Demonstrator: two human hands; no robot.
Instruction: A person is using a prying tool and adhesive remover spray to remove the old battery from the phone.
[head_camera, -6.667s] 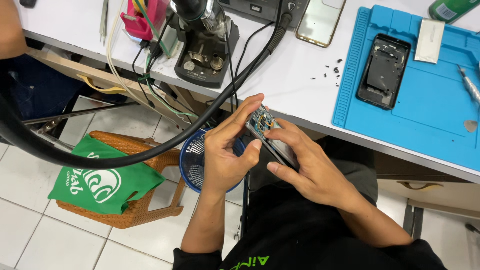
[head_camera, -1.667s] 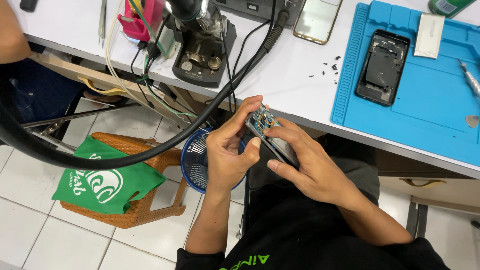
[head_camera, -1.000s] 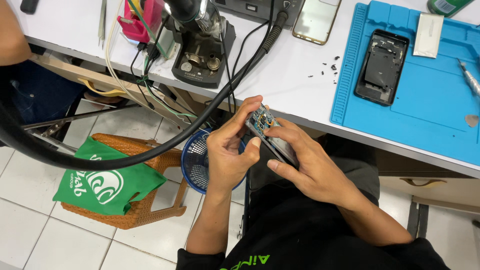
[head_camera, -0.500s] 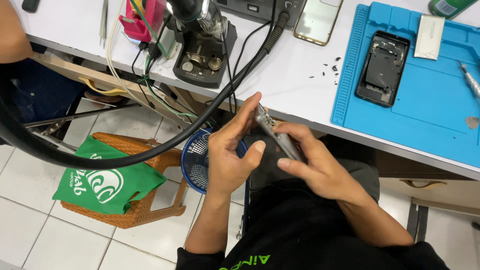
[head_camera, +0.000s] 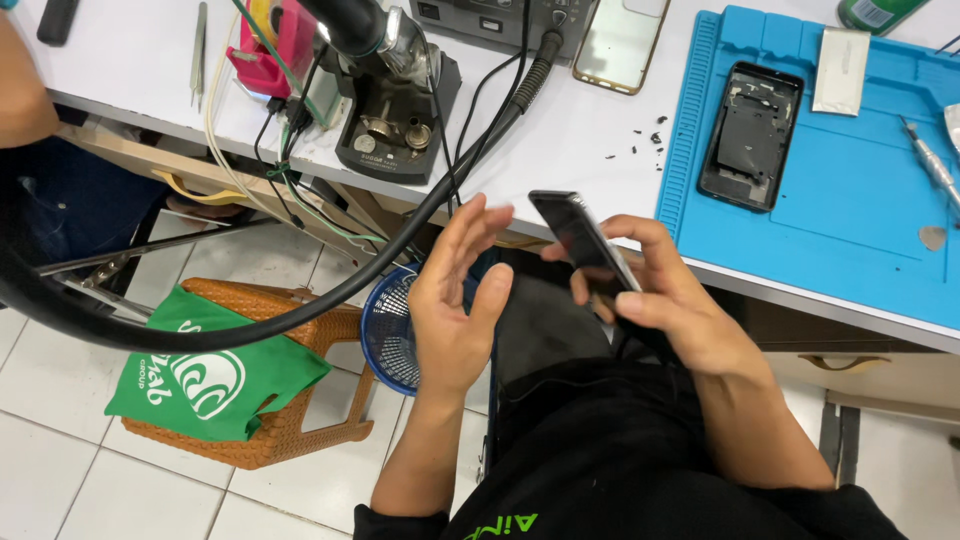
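the right hand (head_camera: 672, 300) grips the dark phone (head_camera: 583, 243) above the lap, its long side tilting up and away to the left, while the left hand (head_camera: 455, 300) waits wide open and empty just beside it.

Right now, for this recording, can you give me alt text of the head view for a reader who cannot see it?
The right hand grips a dark phone edge-up over the lap, while the left hand is open beside it, fingers spread, not touching it. Behind, a white bench carries a blue mat with an opened phone frame and a soldering stand.
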